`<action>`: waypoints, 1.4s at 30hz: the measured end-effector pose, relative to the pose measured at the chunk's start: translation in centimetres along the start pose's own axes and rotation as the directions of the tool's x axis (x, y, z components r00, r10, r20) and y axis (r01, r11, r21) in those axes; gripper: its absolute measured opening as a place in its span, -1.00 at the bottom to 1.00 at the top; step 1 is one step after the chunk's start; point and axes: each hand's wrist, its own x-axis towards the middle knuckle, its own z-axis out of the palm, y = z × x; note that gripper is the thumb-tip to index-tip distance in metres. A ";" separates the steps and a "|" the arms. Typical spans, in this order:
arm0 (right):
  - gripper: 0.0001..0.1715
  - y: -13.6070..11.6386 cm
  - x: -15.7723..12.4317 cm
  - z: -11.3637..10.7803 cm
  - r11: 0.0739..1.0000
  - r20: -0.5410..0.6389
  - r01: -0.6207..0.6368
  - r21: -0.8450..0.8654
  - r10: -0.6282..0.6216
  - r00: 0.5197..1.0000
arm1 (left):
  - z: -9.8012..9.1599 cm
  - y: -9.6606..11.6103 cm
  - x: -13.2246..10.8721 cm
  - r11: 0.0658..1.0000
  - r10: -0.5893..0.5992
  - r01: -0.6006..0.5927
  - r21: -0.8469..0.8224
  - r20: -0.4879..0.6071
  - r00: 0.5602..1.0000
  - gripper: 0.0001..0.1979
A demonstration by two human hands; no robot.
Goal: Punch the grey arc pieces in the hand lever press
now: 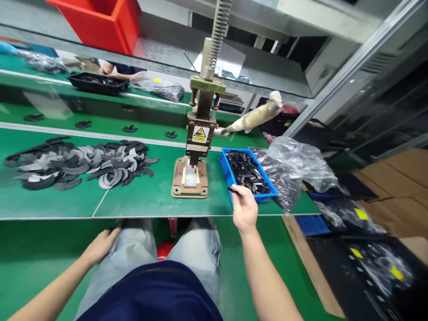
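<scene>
My right hand (245,208) is closed on a small black plastic part (234,191) at the near corner of a blue tray (227,171). Many black pieces (245,169) fill that tray. My left hand (103,244) lies against my thigh below the table edge, its fingers stretched out and holding nothing. Between the two sides stands a hand press (200,129) with a warning label, a spring on top and a wrapped lever (257,118). A pale block (190,179) sits on its base. Grey and black curved pieces (83,162) are heaped on the left of the green table.
Clear plastic bags (297,165) lie right of the tray. Several dark parts (129,129) are spaced along the green strip behind the table. A red bin (100,22) stands on the shelf above. Across the way, another person's hand (107,69) is near a black tray (96,83).
</scene>
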 end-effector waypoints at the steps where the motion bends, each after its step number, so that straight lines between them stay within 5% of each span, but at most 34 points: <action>1: -0.70 0.0 -0.7 0.4 0.998 0.033 -0.004 0.057 0.002 0.999 | 0.1 0.3 -1.0 0.999 0.025 -0.025 0.021 0.011 1.000 -0.46; 4: -0.70 0.0 -2.4 1.5 0.975 0.123 -0.028 0.219 0.001 0.992 | -1.0 3.9 -5.0 0.981 0.190 -0.191 0.042 0.025 0.981 -0.51; 8: -0.65 -0.6 -3.3 3.1 0.916 0.231 -0.052 0.398 -0.045 0.972 | -3.2 14.1 -9.5 0.914 0.405 -0.405 -0.031 -0.020 0.914 -0.63; 12: -0.59 -1.8 -3.9 4.3 0.852 0.280 -0.069 0.519 -0.093 0.956 | -2.4 23.8 -10.6 0.734 0.636 -0.665 -0.136 -0.204 0.744 -0.68; 15: -0.56 -2.2 -4.6 4.9 0.818 0.289 -0.082 0.569 -0.106 0.951 | -0.8 27.3 -9.9 0.619 0.721 -0.768 -0.164 -0.270 0.638 -0.75; 23: -0.57 -2.1 -5.7 5.6 0.789 0.323 -0.159 0.594 -0.052 0.945 | -0.5 26.9 -9.2 0.511 0.798 -0.854 -0.095 -0.316 0.513 -0.84; 42: -0.58 -3.4 -7.4 3.8 0.872 0.192 -0.160 0.463 0.078 0.978 | -0.2 26.0 -6.9 0.467 0.819 -0.806 -0.364 -0.165 0.549 -0.80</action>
